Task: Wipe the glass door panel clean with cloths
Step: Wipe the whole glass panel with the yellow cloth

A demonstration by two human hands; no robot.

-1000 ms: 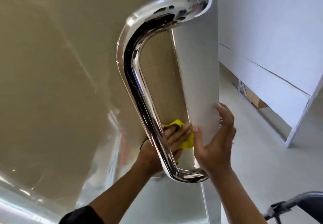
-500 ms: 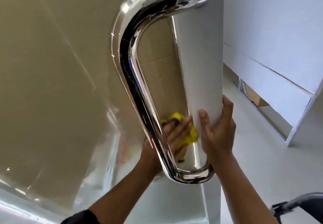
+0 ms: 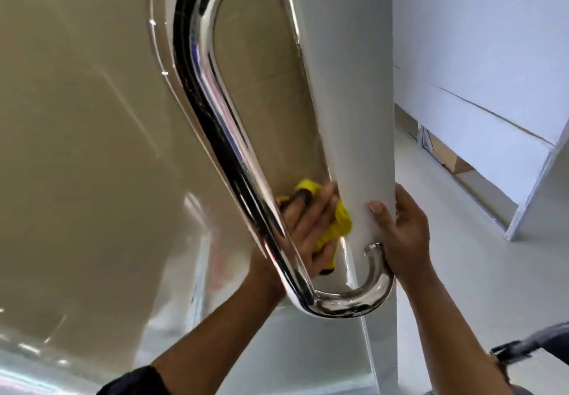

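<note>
Press crumpled yellow cloth [image 3: 341, 219] flat under straight-fingered left hand [image 3: 308, 234] onto tinted glass door panel [image 3: 92, 117] close ahead, behind curved chrome pull handle [image 3: 221, 136], working short overlapping strokes toward the frame, with right hand [image 3: 403, 234] gripping white door edge [image 3: 354, 86] as brace.

Handle [image 3: 234, 160]: upper bend cut off by the top edge; its bar covers the thumb side of the left hand [image 3: 311, 228]; yellow cloth [image 3: 341, 219] mostly hidden under that hand, only its far and right fringes showing; right hand [image 3: 403, 234]: fingertips hidden round the far side of the door edge [image 3: 348, 117]; dark object [image 3: 529, 345] near right: blurred, cut by the edge, unidentifiable; sleeve [image 3: 135, 382] cropped at the bottom.
</note>
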